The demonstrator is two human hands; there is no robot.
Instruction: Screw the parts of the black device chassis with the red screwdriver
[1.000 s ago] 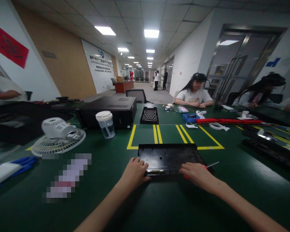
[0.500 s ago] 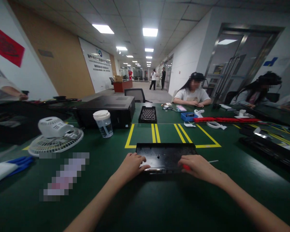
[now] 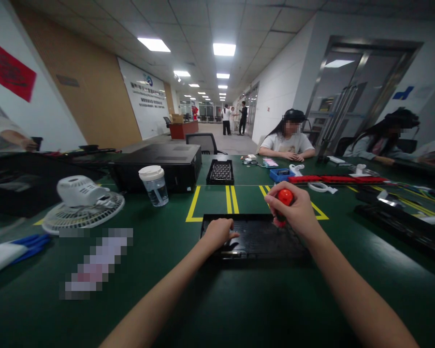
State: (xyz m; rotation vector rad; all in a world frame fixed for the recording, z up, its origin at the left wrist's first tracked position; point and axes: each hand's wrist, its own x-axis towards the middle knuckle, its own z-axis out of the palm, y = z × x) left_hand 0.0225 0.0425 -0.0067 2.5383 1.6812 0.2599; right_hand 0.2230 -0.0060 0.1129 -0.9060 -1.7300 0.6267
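A shallow black rectangular casing lies on the green table in front of me, its flat inner face up. My left hand rests over its left part, fingers bent and thumb stretched apart from them. Above the casing's right part, my right hand is wrapped round a screwdriver. The round red end of its black-and-red handle points up toward me. More red shows under the fingers, but the shaft and tip cannot be made out.
A black tray of small round parts lies beyond yellow tape lines. Left of it are a lidded cup, a large black box and a white fan. Long black parts lie at right. A person sits across the table.
My right hand has risen from the casing's right front, bringing the screwdriver upright above it. My left hand has slid a little right and farther onto the casing.
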